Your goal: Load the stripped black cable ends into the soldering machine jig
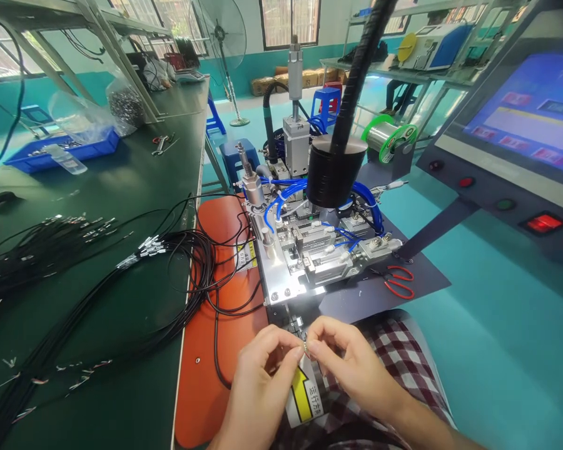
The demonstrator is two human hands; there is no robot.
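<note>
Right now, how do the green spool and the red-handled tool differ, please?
Pose: the green spool stands on edge, while the red-handled tool lies flat on the dark plate.
Shape: the spool has round green flanges and silvery wire; the tool has two red handles.
Shared: neither is in the left hand or the right hand.
</note>
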